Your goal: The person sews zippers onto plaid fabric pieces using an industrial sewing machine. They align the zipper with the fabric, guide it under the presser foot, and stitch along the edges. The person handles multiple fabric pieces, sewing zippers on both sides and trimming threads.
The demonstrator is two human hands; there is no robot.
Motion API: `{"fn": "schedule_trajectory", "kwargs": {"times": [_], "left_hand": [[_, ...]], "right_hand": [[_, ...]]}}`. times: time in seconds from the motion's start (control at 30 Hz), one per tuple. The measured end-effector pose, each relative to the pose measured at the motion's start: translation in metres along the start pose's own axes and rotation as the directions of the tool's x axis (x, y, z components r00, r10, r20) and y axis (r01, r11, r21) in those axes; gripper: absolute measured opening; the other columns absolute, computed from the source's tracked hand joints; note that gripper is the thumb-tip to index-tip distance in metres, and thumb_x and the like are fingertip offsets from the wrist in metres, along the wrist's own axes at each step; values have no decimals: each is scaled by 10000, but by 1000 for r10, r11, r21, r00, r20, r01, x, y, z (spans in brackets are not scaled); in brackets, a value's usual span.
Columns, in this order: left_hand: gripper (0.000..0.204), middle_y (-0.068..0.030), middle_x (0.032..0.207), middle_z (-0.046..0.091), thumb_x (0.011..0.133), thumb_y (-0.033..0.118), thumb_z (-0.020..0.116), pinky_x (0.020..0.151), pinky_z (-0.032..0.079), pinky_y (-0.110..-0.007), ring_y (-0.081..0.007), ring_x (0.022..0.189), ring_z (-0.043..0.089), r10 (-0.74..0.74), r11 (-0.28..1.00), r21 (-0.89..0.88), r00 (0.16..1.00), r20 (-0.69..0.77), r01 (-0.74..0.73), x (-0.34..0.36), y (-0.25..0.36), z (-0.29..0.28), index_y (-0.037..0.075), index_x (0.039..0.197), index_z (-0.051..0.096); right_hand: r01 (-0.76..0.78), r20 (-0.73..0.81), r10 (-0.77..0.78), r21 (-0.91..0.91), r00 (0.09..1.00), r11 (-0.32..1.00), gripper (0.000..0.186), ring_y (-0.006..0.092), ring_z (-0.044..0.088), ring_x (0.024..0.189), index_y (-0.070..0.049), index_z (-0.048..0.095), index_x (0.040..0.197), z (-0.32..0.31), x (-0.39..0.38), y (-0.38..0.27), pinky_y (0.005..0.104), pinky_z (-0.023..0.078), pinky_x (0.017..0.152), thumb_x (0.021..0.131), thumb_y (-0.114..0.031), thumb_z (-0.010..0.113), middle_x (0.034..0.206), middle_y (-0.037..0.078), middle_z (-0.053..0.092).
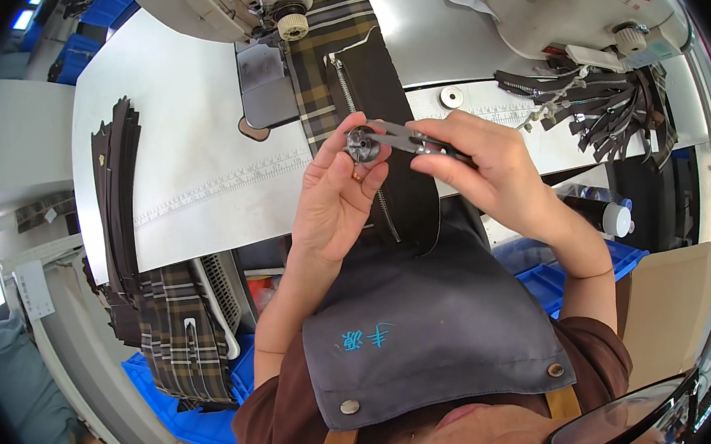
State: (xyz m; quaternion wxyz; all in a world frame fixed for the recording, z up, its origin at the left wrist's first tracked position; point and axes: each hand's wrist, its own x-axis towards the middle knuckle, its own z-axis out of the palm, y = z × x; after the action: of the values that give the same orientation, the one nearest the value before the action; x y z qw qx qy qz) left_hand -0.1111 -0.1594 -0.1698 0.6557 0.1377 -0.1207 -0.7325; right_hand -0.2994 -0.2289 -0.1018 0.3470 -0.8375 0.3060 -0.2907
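Observation:
Between the thumb and fingertips of my left hand (333, 198) is a small round metal bobbin case (361, 145). My right hand (494, 163) is closed around a pair of thread snips (403, 138), their blades at the bobbin case's right side. Whether the blades touch it or any thread, I cannot tell. Behind both hands a dark fabric piece with a metal zipper (346, 87) lies over brown plaid cloth (308, 65), its near end hanging over the table edge. The head of a sewing machine (210, 10) stands just beyond.
A loose bobbin (452, 97) lies on the white table (189, 152). Dark strips (120, 183) hang over its left edge; a pile of zippers (608, 107) lies at right. Below left, plaid pieces (181, 339) fill a blue crate (165, 408). A white-capped bottle (613, 218) sits lower right.

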Motion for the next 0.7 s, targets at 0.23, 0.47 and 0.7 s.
{"fn": "schedule_trajectory", "kwargs": {"times": [0.23,0.47,0.7], "left_hand": [[449,-165,1268,516,941,177,517,910,521,-316,-222,1097,577,-37,995,-90,999,29,40,0,0,-2,17,1339,385],[454,-152,1263,523,955,239,494,899,516,-317,-207,1088,580,-87,992,-93,995,49,91,0,0,-4,16,1334,384],[410,-101,1200,573,967,228,471,886,477,-318,-187,1078,573,-226,969,73,964,-138,237,-17,-20,18,8,1311,429]], "right_hand": [[-93,-159,96,25,983,995,283,183,557,600,-13,636,1041,-13,-1,12,277,444,533,813,-175,684,764,90,580],[-187,-297,-33,-681,954,708,297,268,610,810,-54,637,1030,-29,-2,83,357,473,675,756,-151,696,982,81,617],[394,35,-398,-241,917,887,610,319,545,1078,-49,549,1205,27,-8,9,416,450,877,654,-216,752,1214,147,538]]}}
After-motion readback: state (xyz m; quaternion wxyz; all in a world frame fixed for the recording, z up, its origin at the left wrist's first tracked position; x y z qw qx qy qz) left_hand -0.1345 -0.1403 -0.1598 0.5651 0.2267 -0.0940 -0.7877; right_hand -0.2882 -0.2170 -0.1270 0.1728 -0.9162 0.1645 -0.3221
